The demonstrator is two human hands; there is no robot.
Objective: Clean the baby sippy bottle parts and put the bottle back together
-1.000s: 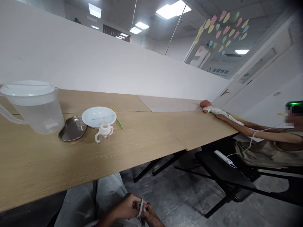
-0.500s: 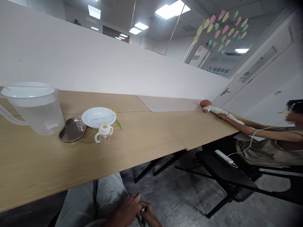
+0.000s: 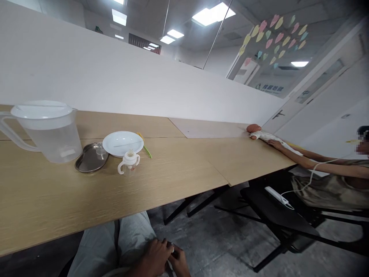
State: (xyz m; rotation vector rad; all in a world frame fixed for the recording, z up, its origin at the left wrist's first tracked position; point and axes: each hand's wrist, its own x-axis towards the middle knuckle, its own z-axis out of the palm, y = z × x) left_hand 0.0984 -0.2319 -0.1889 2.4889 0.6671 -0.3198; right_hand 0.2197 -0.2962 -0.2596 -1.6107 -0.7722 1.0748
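- Meeting just past the near edge of the bench (image 3: 173,173), beside the grey trousers (image 3: 135,231), are the left hand (image 3: 158,252) and the right hand (image 3: 179,259)
- Small pale thing (image 3: 172,249) shows between the fingers of both; too hidden to name
- Grip on each side: fingers curled in close, but I cannot tell which hand pinches it, if either does
- Toward the bench's left end: a lidded pitcher (image 3: 53,136), then a kidney-shaped metal tray (image 3: 90,163) with a small clear piece at its far end
- White bowl (image 3: 123,138) right of the tray, two-handled bottle (image 3: 130,164) upright before it, nearer the front edge; yellow-green stick (image 3: 147,149) at the bowl's right
- Far right end, by the back edge: a doll (image 3: 266,136), another person's hand (image 3: 276,144) on it
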